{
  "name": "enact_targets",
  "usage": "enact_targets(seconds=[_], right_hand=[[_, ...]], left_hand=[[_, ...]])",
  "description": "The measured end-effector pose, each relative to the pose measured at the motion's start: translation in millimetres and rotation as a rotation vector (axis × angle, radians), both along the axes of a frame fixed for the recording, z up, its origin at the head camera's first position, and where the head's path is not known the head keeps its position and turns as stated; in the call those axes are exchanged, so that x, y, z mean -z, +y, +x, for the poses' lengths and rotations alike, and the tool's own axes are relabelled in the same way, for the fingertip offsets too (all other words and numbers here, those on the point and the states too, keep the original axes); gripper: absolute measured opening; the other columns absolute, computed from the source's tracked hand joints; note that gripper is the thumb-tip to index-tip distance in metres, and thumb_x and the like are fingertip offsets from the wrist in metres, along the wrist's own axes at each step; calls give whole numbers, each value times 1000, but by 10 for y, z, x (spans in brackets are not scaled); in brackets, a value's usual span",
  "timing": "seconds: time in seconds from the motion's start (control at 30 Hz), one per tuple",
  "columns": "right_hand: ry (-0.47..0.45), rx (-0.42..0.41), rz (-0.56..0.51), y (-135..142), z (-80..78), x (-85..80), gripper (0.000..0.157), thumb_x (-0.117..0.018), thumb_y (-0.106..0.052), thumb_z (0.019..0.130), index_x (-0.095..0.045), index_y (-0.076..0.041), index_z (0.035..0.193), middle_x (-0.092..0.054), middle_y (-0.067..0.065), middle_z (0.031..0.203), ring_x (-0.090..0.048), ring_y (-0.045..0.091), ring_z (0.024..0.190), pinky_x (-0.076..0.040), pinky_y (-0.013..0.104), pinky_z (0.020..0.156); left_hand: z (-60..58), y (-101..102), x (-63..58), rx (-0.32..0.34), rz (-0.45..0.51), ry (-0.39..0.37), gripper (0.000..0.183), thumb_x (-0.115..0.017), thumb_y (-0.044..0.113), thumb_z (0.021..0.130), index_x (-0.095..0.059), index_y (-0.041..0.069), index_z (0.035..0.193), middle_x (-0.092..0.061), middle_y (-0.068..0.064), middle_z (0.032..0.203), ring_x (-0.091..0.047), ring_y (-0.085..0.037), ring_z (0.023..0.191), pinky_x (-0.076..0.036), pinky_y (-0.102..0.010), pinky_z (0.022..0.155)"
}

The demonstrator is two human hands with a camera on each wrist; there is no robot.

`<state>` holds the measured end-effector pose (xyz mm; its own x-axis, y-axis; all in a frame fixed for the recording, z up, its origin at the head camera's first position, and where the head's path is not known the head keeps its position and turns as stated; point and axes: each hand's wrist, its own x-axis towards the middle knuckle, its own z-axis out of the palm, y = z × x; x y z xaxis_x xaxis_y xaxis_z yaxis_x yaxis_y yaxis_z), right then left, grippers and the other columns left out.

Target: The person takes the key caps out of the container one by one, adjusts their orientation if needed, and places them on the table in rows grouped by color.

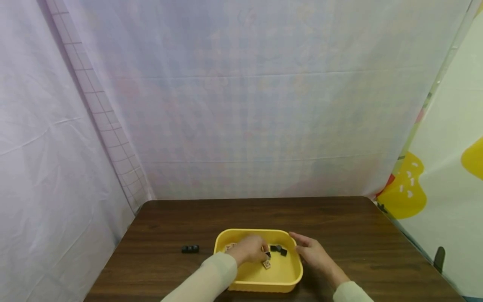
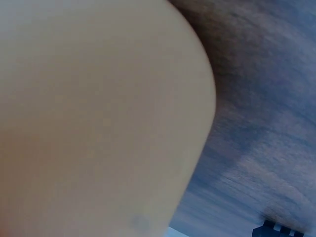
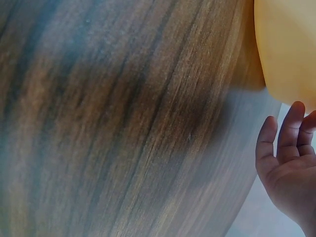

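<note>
A yellow plastic bin (image 1: pixel 264 287) stands on the table. My left hand (image 1: pixel 249 248) reaches down into it, thumb and finger around a small black block (image 1: pixel 268 254). Close under these fingers lies a beige tile (image 1: pixel 267 264) with dark markings. Several more black blocks (image 1: pixel 278 249) sit towards the bin's right back, and beige pieces (image 1: pixel 230 246) are at its left, partly behind my left hand. Against the bin's right rim, my right hand (image 1: pixel 312 252) rests with extended fingers; the right wrist view shows its fingers (image 3: pixel 291 128) beside the bin wall (image 3: pixel 289 54).
Left of the bin, a short row of black blocks (image 1: pixel 190 249) lies on the dark wooden table (image 1: pixel 170 222); the left wrist view catches these blocks (image 2: pixel 279 230) at its lower corner. Pale cloth curtains (image 1: pixel 256 126) hang behind the table and along both sides.
</note>
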<state>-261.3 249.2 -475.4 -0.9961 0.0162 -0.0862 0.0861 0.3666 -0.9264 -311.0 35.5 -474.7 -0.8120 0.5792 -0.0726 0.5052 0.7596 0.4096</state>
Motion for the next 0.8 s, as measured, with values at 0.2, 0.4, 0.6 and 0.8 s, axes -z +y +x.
enact_targets(seconds=[0.2, 0.4, 0.6, 0.8], right_hand=[[-12, 3, 7, 12, -8, 1, 48, -57, 0, 92, -54, 1, 139, -61, 27, 124, -64, 24, 84, -54, 38, 67], [-26, -3, 9, 17, -7, 5, 47, -56, -1, 93, -52, 2, 140, -55, 31, 132, -64, 25, 89, -55, 39, 70], [-28, -1, -8, 16, -11, 16, 47, -55, 0, 93, -52, 2, 141, -57, 30, 130, -65, 25, 86, -55, 38, 69], [-20, -8, -24, 18, -13, 21, 47, -54, 1, 94, -51, 3, 140, -57, 31, 130, -65, 26, 88, -56, 39, 70]], left_hand=[[34, -35, -97, -57, 195, -138, 14, -74, 3, 83, -72, 7, 97, -64, 1, 81, -52, -10, 58, -45, -25, 53], [23, -110, -173, -55, 280, -148, 18, -70, -3, 83, -71, 8, 97, -64, -3, 79, -53, -11, 56, -46, -26, 51], [-32, -195, -231, -66, 309, -141, 19, -71, -2, 82, -72, 11, 96, -66, -4, 85, -56, -11, 64, -48, -28, 58], [-56, -257, -253, -81, 320, -127, 14, -73, 0, 83, -72, 10, 94, -65, 2, 85, -58, -12, 75, -50, -30, 66]])
